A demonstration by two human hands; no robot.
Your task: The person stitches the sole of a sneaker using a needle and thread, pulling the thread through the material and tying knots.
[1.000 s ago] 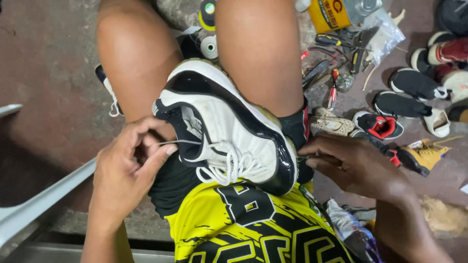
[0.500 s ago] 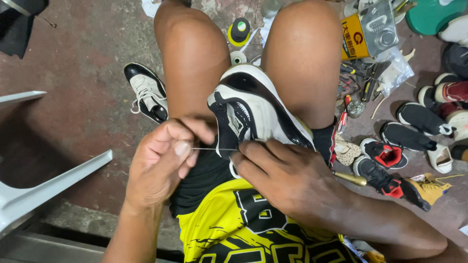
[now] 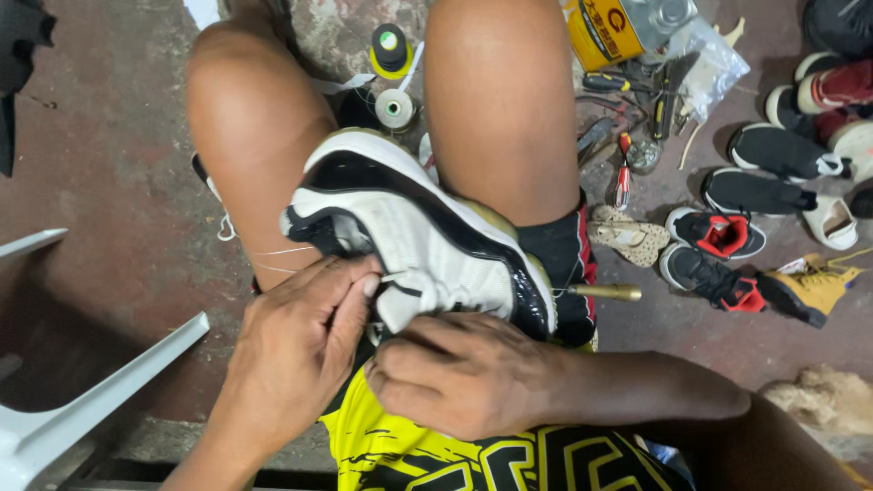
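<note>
A black and white sneaker (image 3: pixel 409 227) lies on my lap between my bare thighs, toe pointing right. My left hand (image 3: pixel 291 355) is at its heel end, thumb and forefinger pinched on a thin white thread (image 3: pixel 273 253) that runs out to the left. My right hand (image 3: pixel 464 373) rests on the laces with its fingers curled, holding the sneaker down and touching my left hand. A brass-handled tool (image 3: pixel 607 292) sticks out beside the toe, over my black shorts. Whatever lies under the fingers is hidden.
On the floor ahead stand a white thread spool (image 3: pixel 393 107), a black and yellow spool (image 3: pixel 389 50), a yellow can (image 3: pixel 607 32) and scattered hand tools (image 3: pixel 637 118). Several shoes (image 3: pixel 718 232) and a tan boot (image 3: pixel 809 286) lie right. A white plastic chair (image 3: pixel 100 391) is at left.
My right hand has come from the right side onto the sneaker's laces. My left hand, which held the thread stretched out, has closed in against the shoe.
</note>
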